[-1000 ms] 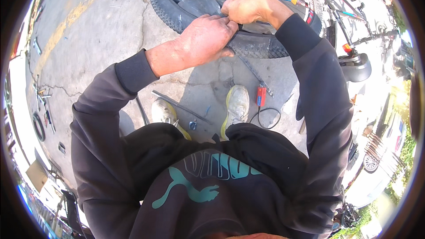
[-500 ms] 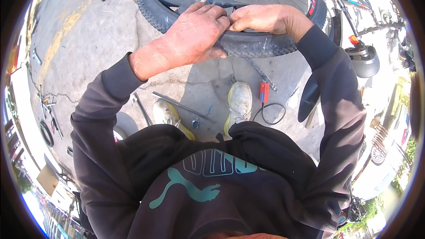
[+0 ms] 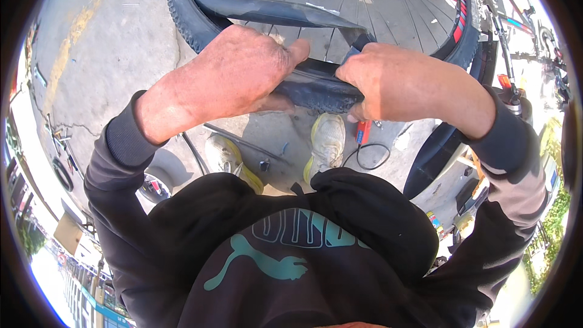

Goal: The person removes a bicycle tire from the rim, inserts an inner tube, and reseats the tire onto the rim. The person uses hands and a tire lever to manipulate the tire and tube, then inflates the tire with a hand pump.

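Note:
At the top centre is a bicycle wheel [image 3: 458, 9] with spokes and red markings on its rim, carrying a knobby black tyre [image 3: 188, 27]. A limp black inner tube [image 3: 270, 9] hangs out of the tyre across the spokes. My left hand [image 3: 225, 76] is closed on the tyre's near section [image 3: 313, 90], its thumb underneath. My right hand [image 3: 407, 85] grips the same section further right, fingers curled over it, beside where the tube bends down to the rim.
My shoes [image 3: 325, 146] are on cracked concrete below the wheel. Around them lie a metal rod [image 3: 243, 143], a red tool with a looped black cable [image 3: 363, 133] and a small dark piece [image 3: 264, 165]. Scattered tools [image 3: 57, 140] are at left. Bicycle parts [image 3: 510, 36] crowd the right.
Both hands have come down toward my body and moved apart along the tyre, which is pulled nearer. More of the inner tube now shows lying across the spokes.

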Available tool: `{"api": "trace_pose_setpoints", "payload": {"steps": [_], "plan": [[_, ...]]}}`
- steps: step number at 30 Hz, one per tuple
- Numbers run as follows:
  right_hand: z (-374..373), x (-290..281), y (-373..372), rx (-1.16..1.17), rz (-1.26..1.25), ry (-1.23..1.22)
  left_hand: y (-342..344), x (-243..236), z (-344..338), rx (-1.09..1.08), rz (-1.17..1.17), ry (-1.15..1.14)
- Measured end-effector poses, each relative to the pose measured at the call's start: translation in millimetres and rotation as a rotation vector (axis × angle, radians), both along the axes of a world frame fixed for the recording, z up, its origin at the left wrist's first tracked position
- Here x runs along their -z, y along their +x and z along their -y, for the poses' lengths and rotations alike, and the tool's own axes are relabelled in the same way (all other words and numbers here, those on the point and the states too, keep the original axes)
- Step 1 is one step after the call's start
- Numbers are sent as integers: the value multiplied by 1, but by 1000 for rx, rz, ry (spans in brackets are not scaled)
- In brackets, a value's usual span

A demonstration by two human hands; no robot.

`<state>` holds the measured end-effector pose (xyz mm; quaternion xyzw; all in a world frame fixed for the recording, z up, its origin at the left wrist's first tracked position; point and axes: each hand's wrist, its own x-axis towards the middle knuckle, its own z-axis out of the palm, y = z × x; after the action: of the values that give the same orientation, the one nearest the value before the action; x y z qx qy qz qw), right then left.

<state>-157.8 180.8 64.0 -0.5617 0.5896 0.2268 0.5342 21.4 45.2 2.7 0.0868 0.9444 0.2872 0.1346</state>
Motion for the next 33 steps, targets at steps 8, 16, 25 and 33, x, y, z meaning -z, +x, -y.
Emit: {"api": "trace_pose_setpoints", "payload": {"steps": [8, 16, 25, 33], "plan": [[6, 12, -31, 104, 154, 214, -12, -5, 23, 49, 46, 88], [-13, 19, -40, -36, 232, -9, -20, -16, 21, 60, 239, 114], [-9, 18, -21, 55, 194, 153, -34, 4, 11, 147, 224, 354], [-38, -10, -32, 487, 180, -245, -29, 13, -9, 138, 162, 456]]}}
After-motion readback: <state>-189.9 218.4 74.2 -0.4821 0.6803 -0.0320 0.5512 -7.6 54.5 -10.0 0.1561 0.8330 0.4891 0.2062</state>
